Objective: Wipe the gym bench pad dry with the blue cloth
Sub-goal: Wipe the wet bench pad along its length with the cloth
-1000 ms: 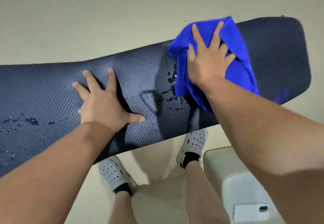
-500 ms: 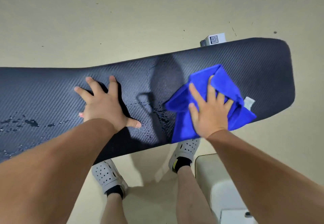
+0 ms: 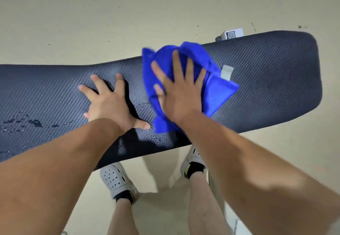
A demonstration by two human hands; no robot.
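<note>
Pressing flat on the blue cloth (image 3: 211,95), the right hand (image 3: 181,95) has its fingers spread wide apart, palm down, not closed around anything. The cloth lies bunched on the bench pad (image 3: 276,80), a little right of the pad's middle, reaching from its far edge almost to its near edge. Just left of the cloth, the left hand (image 3: 110,104) rests on the pad, also open with fingers apart, and I think it only steadies the person.

I judge the work is about half done. Right of the cloth, the pad looks matte and dry. Left of the cloth, water drops (image 3: 35,122) are plain to see, and fine droplets (image 3: 156,137) sit at the near edge just below the cloth. So the left part waits for wiping.

A pale tag (image 3: 226,72) on the cloth is blank as far as I can see. Behind the pad's far edge, a small white box (image 3: 230,34) shows a QR code, too small to read.
</note>
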